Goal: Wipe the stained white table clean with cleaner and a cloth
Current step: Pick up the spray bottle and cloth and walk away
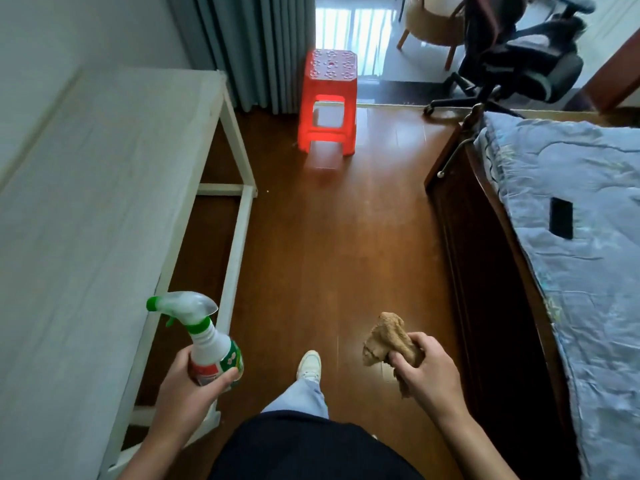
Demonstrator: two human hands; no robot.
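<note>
Spray bottle [211, 344], cloth [389, 341]; red stool [332, 69] ahead

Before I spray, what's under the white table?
Under the white table, only brown wooden floor and the table's white frame rails show along its open side. Farther in, the tabletop covers the floor, so anything there is hidden.

Left hand [192, 388] grips spray bottle [212, 346]; right hand [431, 370] grips cloth [388, 337].
</note>
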